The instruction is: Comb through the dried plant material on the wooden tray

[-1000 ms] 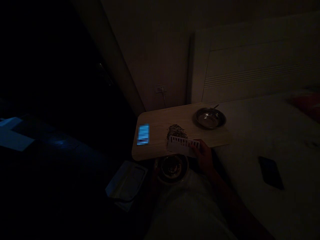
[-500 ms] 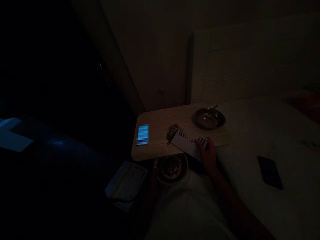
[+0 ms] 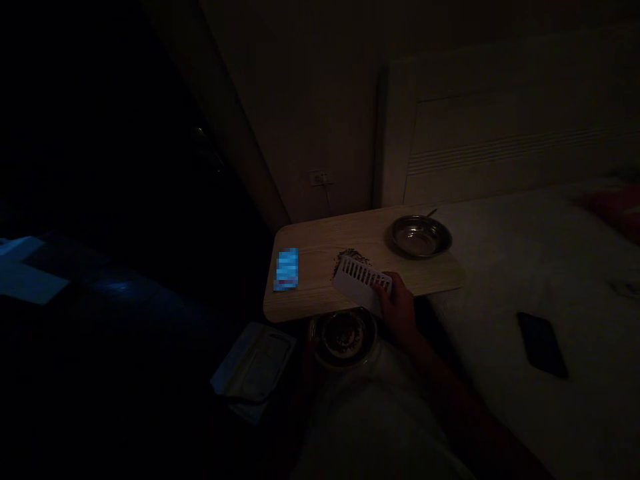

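Note:
My right hand (image 3: pixel 397 303) grips a flat white slotted plate (image 3: pixel 357 288) by its right end, thumb on top. The plate tilts over the near side of a small pile of dark and pale bits (image 3: pixel 354 255) on the wooden tabletop (image 3: pixel 315 243) and hides part of it. Below the table's front edge is a round metal bowl (image 3: pixel 369 350) with more dark and pale bits inside. My left hand (image 3: pixel 311 350), very dark, closes on the bowl's left rim; most of its fingers are lost in shadow.
A shiny metal dish (image 3: pixel 421 239) with a handle sticking out stands at the table's right. A lit phone (image 3: pixel 286 269) lies at the left. A dark phone (image 3: pixel 543 344) rests on the bed (image 3: pixel 485 333). A pale container (image 3: pixel 255 367) sits low beside the table.
My right hand has moved left and slightly toward me with the slotted plate, turning it so its slots face up more. The bowl and left hand have stayed put.

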`<state>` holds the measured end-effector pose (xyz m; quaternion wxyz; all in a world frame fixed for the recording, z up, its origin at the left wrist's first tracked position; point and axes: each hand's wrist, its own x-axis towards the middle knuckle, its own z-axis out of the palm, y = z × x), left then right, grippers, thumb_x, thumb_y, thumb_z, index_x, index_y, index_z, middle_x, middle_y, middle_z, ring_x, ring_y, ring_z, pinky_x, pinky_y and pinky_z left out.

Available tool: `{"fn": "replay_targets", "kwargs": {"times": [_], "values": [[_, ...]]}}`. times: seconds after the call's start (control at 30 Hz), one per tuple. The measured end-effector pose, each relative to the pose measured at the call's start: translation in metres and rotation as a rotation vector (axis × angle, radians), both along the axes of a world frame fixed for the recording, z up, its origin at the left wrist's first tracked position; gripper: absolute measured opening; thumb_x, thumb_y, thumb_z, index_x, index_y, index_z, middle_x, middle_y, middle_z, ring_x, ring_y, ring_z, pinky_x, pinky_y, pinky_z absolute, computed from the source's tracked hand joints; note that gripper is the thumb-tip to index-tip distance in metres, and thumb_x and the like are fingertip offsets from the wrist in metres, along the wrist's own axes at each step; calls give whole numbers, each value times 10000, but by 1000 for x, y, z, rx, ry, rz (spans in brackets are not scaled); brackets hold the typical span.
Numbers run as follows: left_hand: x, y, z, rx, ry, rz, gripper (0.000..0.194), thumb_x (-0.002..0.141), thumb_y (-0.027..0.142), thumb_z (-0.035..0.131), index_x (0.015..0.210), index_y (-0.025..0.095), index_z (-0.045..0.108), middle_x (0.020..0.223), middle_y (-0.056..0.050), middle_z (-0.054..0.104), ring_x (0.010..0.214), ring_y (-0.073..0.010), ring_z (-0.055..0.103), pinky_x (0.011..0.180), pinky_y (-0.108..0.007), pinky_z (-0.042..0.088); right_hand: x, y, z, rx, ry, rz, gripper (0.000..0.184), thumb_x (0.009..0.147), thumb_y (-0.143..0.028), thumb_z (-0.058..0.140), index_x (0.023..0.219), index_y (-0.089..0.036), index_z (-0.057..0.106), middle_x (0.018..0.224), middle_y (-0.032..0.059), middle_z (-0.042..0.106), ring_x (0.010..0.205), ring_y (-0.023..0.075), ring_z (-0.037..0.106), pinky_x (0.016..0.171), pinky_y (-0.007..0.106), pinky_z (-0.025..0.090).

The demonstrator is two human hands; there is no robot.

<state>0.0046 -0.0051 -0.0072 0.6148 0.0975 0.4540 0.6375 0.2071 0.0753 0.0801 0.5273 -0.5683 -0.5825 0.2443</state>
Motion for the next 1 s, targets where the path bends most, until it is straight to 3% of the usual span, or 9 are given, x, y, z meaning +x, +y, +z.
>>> {"fn": "replay_targets", "kwargs": {"times": [0.2,0.4,0.63,1.0], "values": [[-5,0,-3,-48,-77,-65,373,696,429,722,990,200,742,1106,-120,760,1337,-407,494,1136,-567,340,20,7,1,0,-27,-105,249,903,-389,553,1039,-192,623,821,52,713,681,207,627,590,280,446],[-8,0,-8,-29,26,4,342,701,419,729,973,211,740,1137,-105,753,1370,-374,464,1166,-536,302,24,5,8,50,-40,-166,263,902,-407,557,1008,-180,636,802,55,706,675,204,609,595,284,439],[-6,1,-5,33,-80,-89,428,675,471,756,1028,230,739,1163,-103,745,1337,-389,498,1141,-556,339,24,4,9,52,-38,-105,251,918,-393,539,1030,-190,635,814,46,706,692,204,620,598,276,446],[-9,3,-10,-46,36,-34,370,686,457,730,969,218,738,1128,-104,755,1369,-383,463,1159,-533,319,25,1,2,45,-2,-25,264,920,-418,541,1033,-197,634,839,42,706,720,207,630,636,288,465]]}}
